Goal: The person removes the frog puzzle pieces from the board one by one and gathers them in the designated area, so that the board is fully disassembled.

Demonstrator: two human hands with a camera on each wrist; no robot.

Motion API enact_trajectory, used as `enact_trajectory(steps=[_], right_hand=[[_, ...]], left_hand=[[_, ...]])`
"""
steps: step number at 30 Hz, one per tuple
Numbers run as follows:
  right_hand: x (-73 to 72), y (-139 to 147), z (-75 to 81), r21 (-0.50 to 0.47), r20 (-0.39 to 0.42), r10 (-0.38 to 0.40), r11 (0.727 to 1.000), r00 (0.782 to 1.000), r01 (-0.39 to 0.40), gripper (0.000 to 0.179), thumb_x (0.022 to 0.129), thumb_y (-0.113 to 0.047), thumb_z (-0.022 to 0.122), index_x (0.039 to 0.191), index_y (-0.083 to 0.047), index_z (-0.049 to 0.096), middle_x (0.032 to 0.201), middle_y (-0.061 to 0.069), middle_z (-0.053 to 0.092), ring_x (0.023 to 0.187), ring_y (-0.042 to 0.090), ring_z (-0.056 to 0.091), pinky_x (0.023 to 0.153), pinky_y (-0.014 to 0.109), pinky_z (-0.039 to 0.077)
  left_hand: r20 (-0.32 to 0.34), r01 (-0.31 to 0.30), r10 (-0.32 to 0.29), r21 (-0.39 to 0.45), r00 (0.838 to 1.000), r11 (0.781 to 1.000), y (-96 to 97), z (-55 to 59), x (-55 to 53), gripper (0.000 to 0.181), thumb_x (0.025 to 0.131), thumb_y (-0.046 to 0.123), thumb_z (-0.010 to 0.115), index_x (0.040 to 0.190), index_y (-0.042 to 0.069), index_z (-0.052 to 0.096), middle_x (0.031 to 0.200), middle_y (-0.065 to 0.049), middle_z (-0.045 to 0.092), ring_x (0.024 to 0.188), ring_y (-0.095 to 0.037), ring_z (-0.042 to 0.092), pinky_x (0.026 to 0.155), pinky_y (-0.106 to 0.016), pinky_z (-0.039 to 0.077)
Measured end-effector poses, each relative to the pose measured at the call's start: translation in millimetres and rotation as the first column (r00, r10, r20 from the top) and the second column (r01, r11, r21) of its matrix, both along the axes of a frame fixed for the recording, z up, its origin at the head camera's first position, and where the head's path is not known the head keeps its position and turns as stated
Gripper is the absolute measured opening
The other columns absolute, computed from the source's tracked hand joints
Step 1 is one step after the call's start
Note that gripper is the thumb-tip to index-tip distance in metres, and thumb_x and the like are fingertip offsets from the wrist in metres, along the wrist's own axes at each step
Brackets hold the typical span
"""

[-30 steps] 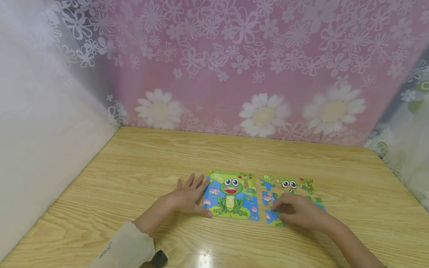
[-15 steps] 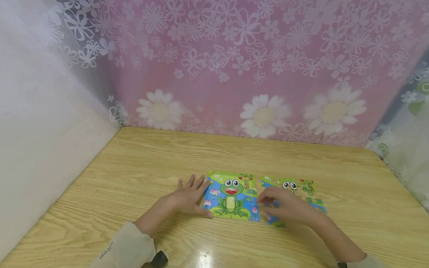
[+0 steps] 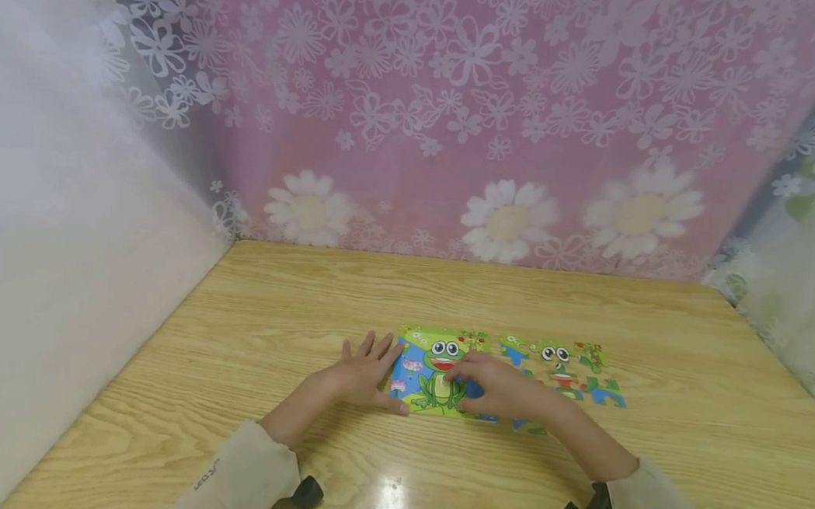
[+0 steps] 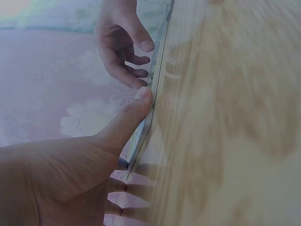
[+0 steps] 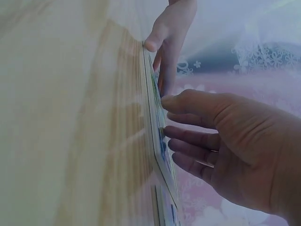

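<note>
A square frog picture board lies flat on the wood-grain table. My left hand rests at its left side, fingers spread, with the thumb at the near-left corner; the left wrist view shows that thumb against the board's edge. Over the right half of the picture is my right hand, its fingers loosely bent. In the right wrist view, the fingertips of the right hand are at or just above the board's surface; contact is unclear. I see nothing held between them.
Several frog jigsaw pieces lie right of the board, among them the eyes piece and a blue-green piece. My right hand and forearm partly cover others. The table meets a pink flowered curtain behind and pale cloth on both sides.
My right hand has moved left from the loose jigsaw pieces onto the frog board, uncovering several middle pieces. The left hand has stayed at the board's left edge.
</note>
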State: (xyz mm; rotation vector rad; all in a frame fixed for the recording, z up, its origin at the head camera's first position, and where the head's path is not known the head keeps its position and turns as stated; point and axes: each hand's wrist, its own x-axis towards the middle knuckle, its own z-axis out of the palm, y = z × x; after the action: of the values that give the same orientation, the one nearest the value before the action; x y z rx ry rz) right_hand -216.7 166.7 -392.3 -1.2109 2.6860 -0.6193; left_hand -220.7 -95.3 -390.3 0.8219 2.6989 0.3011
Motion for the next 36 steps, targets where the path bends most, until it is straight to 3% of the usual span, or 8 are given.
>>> enact_trajectory(steps=[6, 14, 23, 36], right_hand=[[1.8, -2.8, 0.7, -0.002, -0.012, 0.035, 0.999, 0.999, -0.035, 0.03, 0.083, -0.015, 0.068, 0.112, -0.013, 0.062, 0.114, 0.0, 0.052, 0.104, 0.021, 0.049, 0.084, 0.038, 0.045], [2.3, -3.7, 2.4, -0.015, 0.024, 0.014, 1.0, 1.0, -0.014, 0.037, 0.082, -0.016, 0.071, 0.117, -0.013, 0.059, 0.116, -0.002, 0.05, 0.106, 0.019, 0.048, 0.085, 0.035, 0.044], [1.5, -1.7, -1.8, -0.053, 0.088, 0.007, 0.999, 0.996, -0.002, 0.033, 0.083, -0.013, 0.069, 0.114, -0.017, 0.059, 0.113, -0.003, 0.048, 0.09, 0.015, 0.05, 0.071, 0.027, 0.046], [-0.6, 0.2, -5.1, -0.114, 0.089, 0.04, 0.993, 0.995, -0.03, 0.03, 0.084, -0.008, 0.067, 0.113, -0.015, 0.06, 0.11, -0.002, 0.047, 0.085, 0.012, 0.051, 0.072, 0.025, 0.047]], left_hand=[[0.001, -0.005, 0.005, 0.008, 1.0, 1.0, 0.2, 0.1, 0.2, 0.102, 0.077, 0.061, 0.059, 0.148, 0.007, 0.01, 0.151, -0.017, 0.004, 0.134, -0.042, -0.002, 0.096, -0.067, 0.002], [-0.017, -0.017, 0.017, 0.005, 1.0, 1.0, -0.2, -3.1, -2.1, 0.103, 0.076, 0.064, 0.059, 0.148, 0.008, 0.011, 0.151, -0.016, 0.004, 0.134, -0.041, -0.001, 0.096, -0.066, 0.003], [-0.017, -0.004, 0.005, 0.025, 1.0, 1.0, 0.5, -3.6, -0.7, 0.103, 0.077, 0.063, 0.059, 0.148, 0.007, 0.011, 0.151, -0.017, 0.005, 0.134, -0.042, -0.001, 0.096, -0.067, 0.002], [-0.021, -0.005, 0.005, 0.022, 1.0, 1.0, 0.0, -6.9, -2.3, 0.103, 0.076, 0.064, 0.058, 0.148, 0.008, 0.011, 0.151, -0.016, 0.005, 0.134, -0.042, -0.001, 0.096, -0.066, 0.003]])
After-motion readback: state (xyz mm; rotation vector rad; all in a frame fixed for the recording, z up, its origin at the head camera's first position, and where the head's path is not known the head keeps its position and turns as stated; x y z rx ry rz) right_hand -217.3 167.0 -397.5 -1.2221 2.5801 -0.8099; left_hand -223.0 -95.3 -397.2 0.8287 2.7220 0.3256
